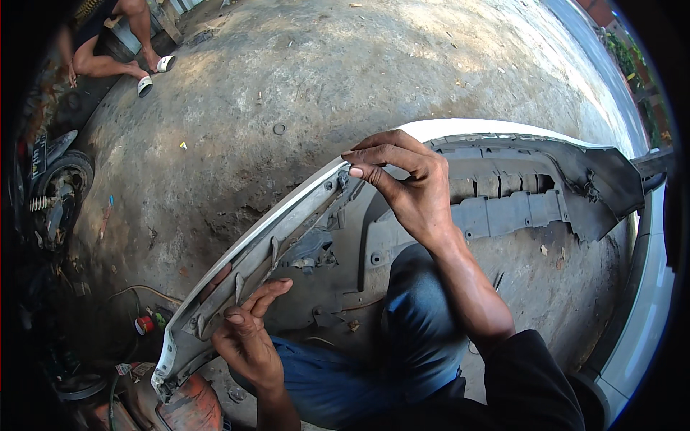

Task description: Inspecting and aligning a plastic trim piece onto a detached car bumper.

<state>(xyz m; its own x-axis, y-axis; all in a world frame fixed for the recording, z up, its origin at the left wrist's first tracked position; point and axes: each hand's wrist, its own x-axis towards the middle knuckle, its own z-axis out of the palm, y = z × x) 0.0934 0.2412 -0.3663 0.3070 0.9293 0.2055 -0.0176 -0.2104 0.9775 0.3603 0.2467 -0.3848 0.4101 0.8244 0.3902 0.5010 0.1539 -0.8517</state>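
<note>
A long white car bumper (460,129) curves across the view, its grey plastic inner side (496,215) toward me, with clip holes, slots and a dark bent flap at the right end. My right hand (406,183) pinches the bumper's upper edge near its middle, thumb on the inside. My left hand (251,337) is lower at the left part of the bumper, curled at its inner side, thumb and forefinger beside a narrow strip along that section; what the fingertips grip is partly hidden.
Another person's legs (108,66) in sandals are at upper left. A motorbike wheel (68,179) stands left. An orange machine (190,402), cables and a small red can (144,325) lie lower left. A pale car body (643,302) borders the right. My jeaned knee (417,316) is below the bumper.
</note>
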